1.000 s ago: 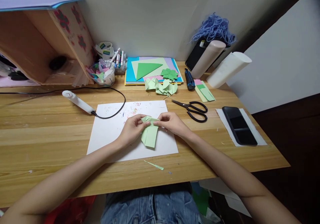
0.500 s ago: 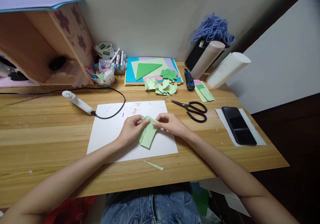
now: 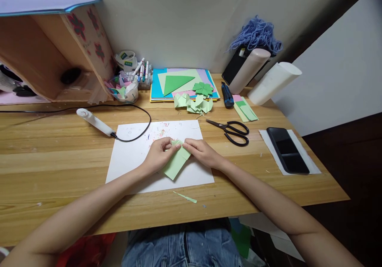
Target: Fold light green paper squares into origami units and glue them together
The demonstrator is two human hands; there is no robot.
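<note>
Pale-green folded paper (image 3: 176, 165) is pinched by the left hand (image 3: 158, 154) and the right hand (image 3: 202, 152) over the white sheet (image 3: 127, 159); uneven pulling could tear its upper edge, though fingers partly hide any creases there.

Wood desk (image 3: 59, 155), lt. brown w/ grain, back edge agst. plain grey wall (image 3: 179, 24). On R, white panel (image 3: 337, 72) above dk. brown panel (image 3: 352, 151). Light soft, wall dimmer twd. upper R.
</note>
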